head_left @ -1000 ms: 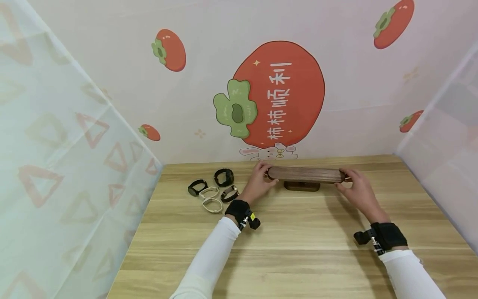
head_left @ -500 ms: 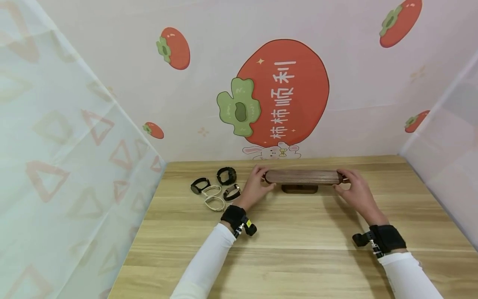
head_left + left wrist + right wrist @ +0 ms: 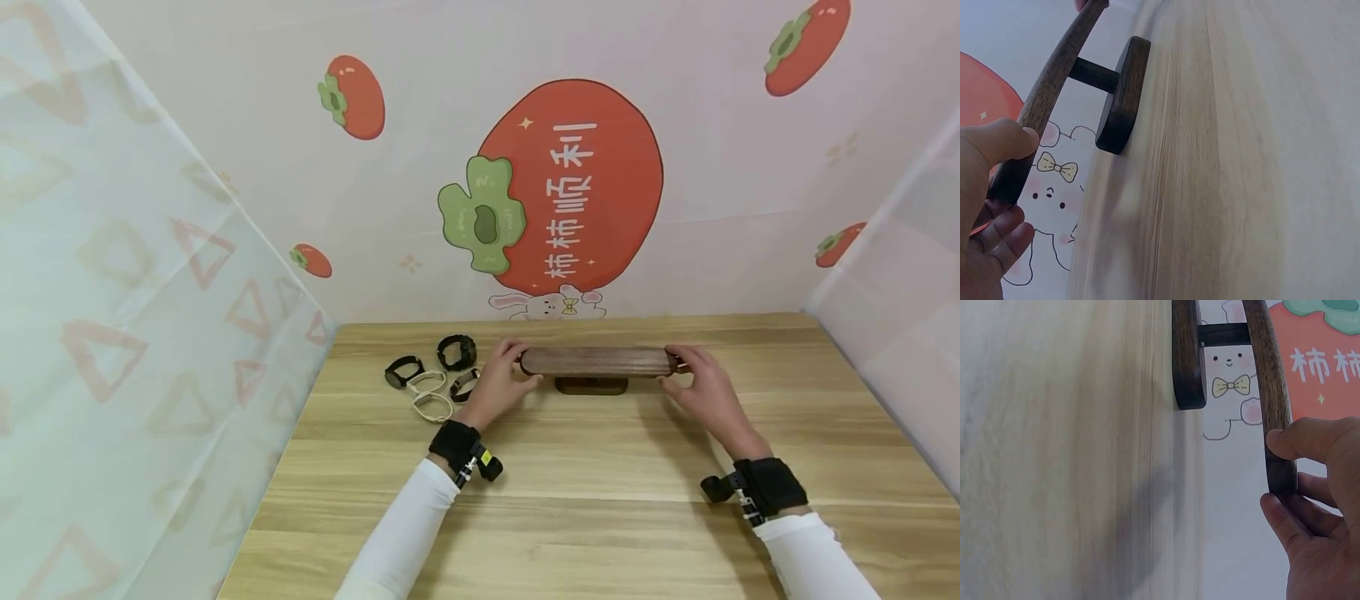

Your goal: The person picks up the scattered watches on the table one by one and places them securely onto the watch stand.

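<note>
Wooden table [image 3: 570, 500], persimmon-print backdrop [image 3: 570, 183], sheer side curtains [image 3: 112, 292], wooden stand [image 3: 597, 362]

I see a dark wooden stand [image 3: 597, 362]: a long curved bar lying level on a short post and oval base, near the back wall.

Head view: high, facing forward and down across the table [image 3: 600, 500] toward the back wall. Wrist views: close, low over the tabletop, each facing one end of the wooden stand [image 3: 597, 362]. Stand shared by all three.
</note>
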`<state>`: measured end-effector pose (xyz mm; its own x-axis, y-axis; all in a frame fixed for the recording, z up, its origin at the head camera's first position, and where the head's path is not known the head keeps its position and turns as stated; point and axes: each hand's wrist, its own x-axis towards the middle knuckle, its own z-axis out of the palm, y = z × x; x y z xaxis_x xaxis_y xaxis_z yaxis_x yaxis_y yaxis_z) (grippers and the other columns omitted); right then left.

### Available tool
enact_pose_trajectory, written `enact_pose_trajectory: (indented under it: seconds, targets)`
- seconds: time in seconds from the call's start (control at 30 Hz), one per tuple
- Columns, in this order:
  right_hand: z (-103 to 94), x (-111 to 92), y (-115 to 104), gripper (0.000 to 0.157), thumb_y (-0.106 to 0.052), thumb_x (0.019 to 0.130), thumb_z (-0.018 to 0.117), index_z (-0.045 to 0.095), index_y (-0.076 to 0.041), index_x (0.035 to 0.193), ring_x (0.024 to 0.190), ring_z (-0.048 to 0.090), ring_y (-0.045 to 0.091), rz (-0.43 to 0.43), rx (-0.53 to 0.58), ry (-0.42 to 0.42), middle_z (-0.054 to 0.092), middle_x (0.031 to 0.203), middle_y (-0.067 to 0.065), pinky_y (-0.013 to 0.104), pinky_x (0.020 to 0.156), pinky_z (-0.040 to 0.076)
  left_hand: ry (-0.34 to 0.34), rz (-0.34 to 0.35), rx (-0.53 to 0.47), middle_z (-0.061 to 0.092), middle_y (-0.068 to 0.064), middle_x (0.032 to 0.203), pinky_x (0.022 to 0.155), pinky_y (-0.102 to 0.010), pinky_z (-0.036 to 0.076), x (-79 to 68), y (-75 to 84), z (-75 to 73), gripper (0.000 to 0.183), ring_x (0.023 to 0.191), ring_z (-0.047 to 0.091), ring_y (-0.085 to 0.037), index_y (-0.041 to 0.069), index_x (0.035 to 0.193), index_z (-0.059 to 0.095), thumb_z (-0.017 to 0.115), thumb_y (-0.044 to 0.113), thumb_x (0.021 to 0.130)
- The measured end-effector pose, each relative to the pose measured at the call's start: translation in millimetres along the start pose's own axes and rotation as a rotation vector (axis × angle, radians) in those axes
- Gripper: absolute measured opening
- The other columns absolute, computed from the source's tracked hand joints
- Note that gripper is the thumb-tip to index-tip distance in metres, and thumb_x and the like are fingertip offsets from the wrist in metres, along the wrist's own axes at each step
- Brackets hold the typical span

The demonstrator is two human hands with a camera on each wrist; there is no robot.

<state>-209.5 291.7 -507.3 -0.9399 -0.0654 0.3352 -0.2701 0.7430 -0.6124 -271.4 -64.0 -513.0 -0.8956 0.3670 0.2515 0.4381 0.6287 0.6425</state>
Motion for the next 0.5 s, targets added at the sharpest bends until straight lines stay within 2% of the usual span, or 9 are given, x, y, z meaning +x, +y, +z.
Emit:
enact_pose_trajectory:
  seconds: [0.3, 0.5]
  targets:
    - [7.2, -0.6, -10.6, 0.059, 0.003, 0.091, 0.079, 0.055, 0.011, 0.145, 0.111, 0.062, 0.051, -0.027, 0.009, 0.003, 0.056, 0.137, 0.035, 0.066, 0.091, 0.056, 0.008, -0.001, -0.013, 0.051, -0.015, 0.151, 0.103, -0.045, 0.057, -10.6, -8.2, -6.2, 0.061, 0.134, 0.054, -0.03, 0.003, 0.15, 0.058, 0.081, 0.023, 0.097]
    - [11.9, -0.7, -13.9, 0.059, 0.004, 0.091, 0.077, 0.055, 0.01, 0.145, 0.112, 0.062, 0.05, -0.023, 0.027, 0.006, 0.057, 0.136, 0.033, 0.065, 0.091, 0.056, 0.026, 0.015, -0.009, 0.051, -0.016, 0.149, 0.099, -0.042, 0.058, -16.2, -11.9, -10.1, 0.061, 0.127, 0.057, -0.03, 0.002, 0.15, 0.058, 0.081, 0.022, 0.097]
